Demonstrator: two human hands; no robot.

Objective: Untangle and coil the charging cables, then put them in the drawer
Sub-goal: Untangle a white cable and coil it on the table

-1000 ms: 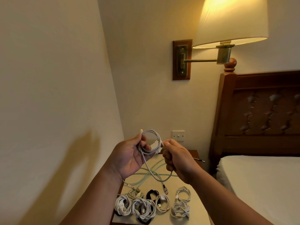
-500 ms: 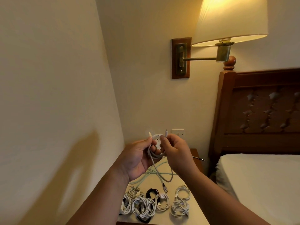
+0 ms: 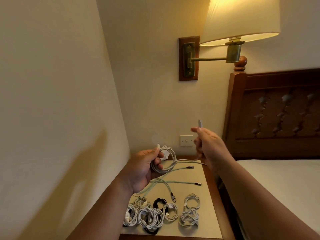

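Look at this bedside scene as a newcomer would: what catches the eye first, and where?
The lit lamp glows at upper right on the wall. At centre, the left hand grips a half-wound white cable while the right hand pinches its plug end higher, to the right. Below them, a row of coiled cables lies along the nightstand's near edge.

- Held cable [image 3: 170,153]: white throughout.
- Loose cables [image 3: 181,182], far on tabletop: pale mint green, with dark metallic plugs.
- Coiled cables [image 3: 150,218], near edge: white, apart from one black coil [image 3: 159,201].
- Tabletop [image 3: 204,196]: beige, with a reddish-brown wood border.
- Lampshade [image 3: 239,18]: cream, glowing yellow.
- Lamp arm [image 3: 207,59]: brass.
- Headboard [image 3: 277,108], right: dark red-brown, with a repeating carved motif.
- Walls [image 3: 52,84]: cream.
- Bedsheet [image 3: 285,179]: white.
- Wall switch [image 3: 186,140]: white.
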